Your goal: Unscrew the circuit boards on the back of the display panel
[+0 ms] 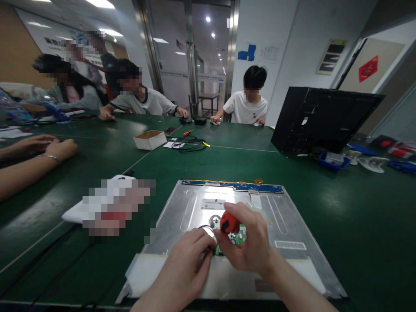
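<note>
A flat silver display panel (292,229) lies back side up on the table in front of me. Along its far edge runs a blue circuit strip (234,186), joined by a white ribbon cable (255,200). Near the panel's middle is a small green circuit board (240,236), partly covered by my hands. My right hand (251,242) grips the red and black handle of a screwdriver (229,222) above this board; the tip is hidden. At the board's left side, my left hand (185,262) has its fingers pressed together beside a thin dark wire; what they hold is hidden.
A black monitor (325,119) stands at right beside a blue tray (334,160). Further back are an open box (150,140), black cables (191,145) and an orange-handled screwdriver (187,133). A white, partly blurred object (76,212) lies left. Several people sit around the table.
</note>
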Demonstrator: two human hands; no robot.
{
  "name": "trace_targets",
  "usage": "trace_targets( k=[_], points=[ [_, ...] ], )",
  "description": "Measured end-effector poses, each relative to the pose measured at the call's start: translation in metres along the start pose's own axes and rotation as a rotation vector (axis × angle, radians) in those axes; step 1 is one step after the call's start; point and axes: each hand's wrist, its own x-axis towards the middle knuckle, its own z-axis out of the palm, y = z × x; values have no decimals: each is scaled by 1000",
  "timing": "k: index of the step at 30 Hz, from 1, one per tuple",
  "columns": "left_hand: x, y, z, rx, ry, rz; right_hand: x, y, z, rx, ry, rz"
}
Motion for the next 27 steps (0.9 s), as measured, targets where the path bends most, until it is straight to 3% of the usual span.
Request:
trace_targets(
  k=[9,20,27],
  points=[
    [0,-1,0,6,-41,-12,2,-1,-6,97,-78,37],
    [0,-2,2,9,-6,-8,0,1,-2,17,-26,38],
    [-1,0,0,-11,-52,-15,2,-1,-5,78,-95,54]
  ],
)
